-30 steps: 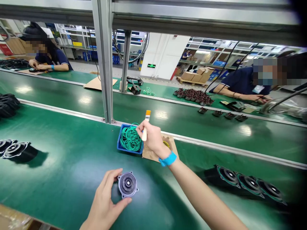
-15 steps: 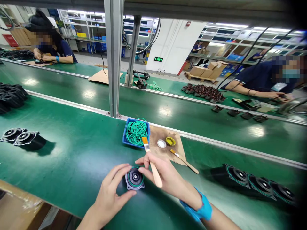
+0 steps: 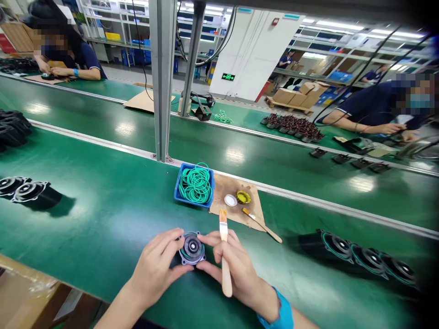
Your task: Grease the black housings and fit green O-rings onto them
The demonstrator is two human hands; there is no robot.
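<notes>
Upright on the green bench stands a round black motor housing [image 3: 192, 246] with a pale metal flange and a green rubber ring around its top. My left hand [image 3: 156, 260] grips its left side between thumb and fingers. My right hand [image 3: 236, 260] holds a flat paintbrush [image 3: 224, 256], bristles pointing away from me, while its thumb and forefinger touch the housing's right side. Beyond the hands is a blue bin [image 3: 177, 194] of green rubber rings [image 3: 195, 183]. The housing's lower body is hidden from above.
Stained cardboard [image 3: 254, 219] carries a yellow tub [image 3: 243, 197], a white lid [image 3: 231, 200] and a second brush [image 3: 262, 225]. Ringed housings [image 3: 368, 260] lie at right, and two housings [image 3: 32, 192] at left. A metal post [image 3: 161, 82] rises behind the bench. Two co-workers sit opposite.
My right hand has turned and come lower around the housing, its thumb now at the near edge. The brush has swung right and more upright. The green ring sits differently on the housing.
</notes>
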